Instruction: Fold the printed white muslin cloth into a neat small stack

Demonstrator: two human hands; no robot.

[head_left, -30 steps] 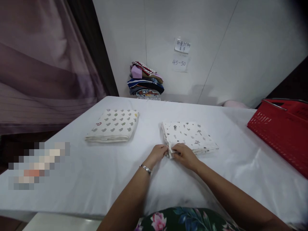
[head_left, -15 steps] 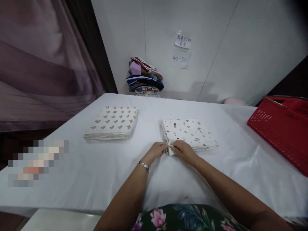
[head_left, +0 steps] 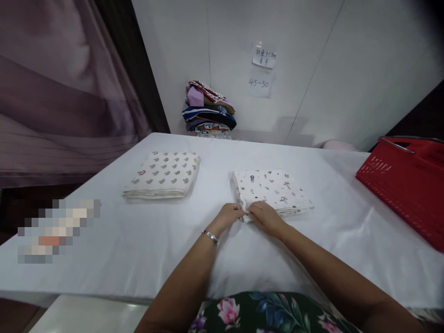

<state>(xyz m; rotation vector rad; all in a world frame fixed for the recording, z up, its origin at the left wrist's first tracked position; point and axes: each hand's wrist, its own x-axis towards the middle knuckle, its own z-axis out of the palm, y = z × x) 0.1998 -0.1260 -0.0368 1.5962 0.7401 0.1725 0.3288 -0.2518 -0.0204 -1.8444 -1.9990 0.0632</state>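
A folded white cloth with small dark prints lies on the white table, a little right of centre. My left hand and my right hand meet at its near left corner, both with fingers closed in a pinch on the cloth's edge. A bracelet shows on my left wrist. A second folded white cloth with grey and coloured prints lies apart to the left, untouched.
A red plastic basket stands at the table's right edge. A stack of folded coloured clothes sits at the back against the white wall, under two paper notes. A purple curtain hangs on the left.
Both hands have stayed pinched at the printed cloth's near corner, shifting only slightly. The view has tilted a little.
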